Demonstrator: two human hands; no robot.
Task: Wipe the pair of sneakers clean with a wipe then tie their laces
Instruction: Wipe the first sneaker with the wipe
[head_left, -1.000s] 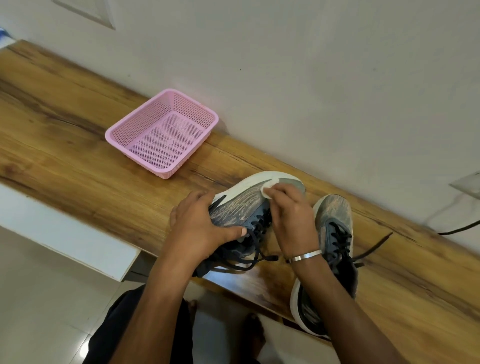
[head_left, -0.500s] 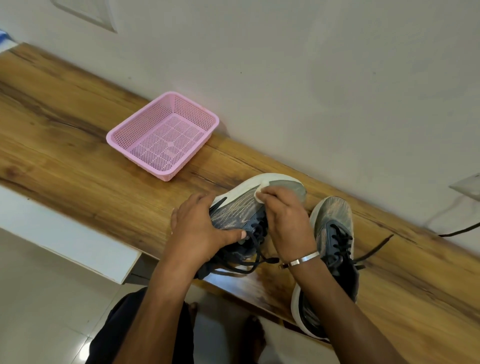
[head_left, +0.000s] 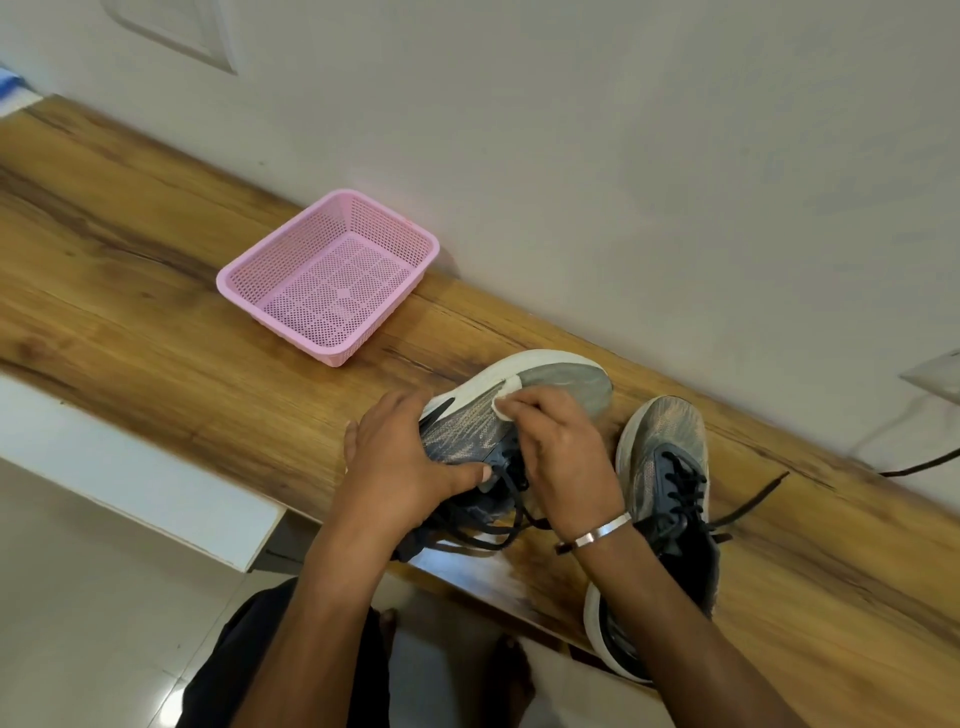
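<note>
So the left hand (head_left: 410, 467) is clamped around the tipped sneaker (head_left: 483, 431) near the front edge of the counter (head_left: 156, 322), I'd guess to turn its side up and keep it from sliding. The right hand (head_left: 561, 447) pinches a small white wipe (head_left: 506, 397) against the upper, just under the pale sole. The other sneaker (head_left: 670, 467) sits upright beside it, laces (head_left: 748, 499) loose, so tying comes later. An empty pink basket (head_left: 332, 280) waits by the wall.

Basket (head_left: 328, 278) left of two sneakers (head_left: 524, 410) on the table (head_left: 130, 291).
</note>
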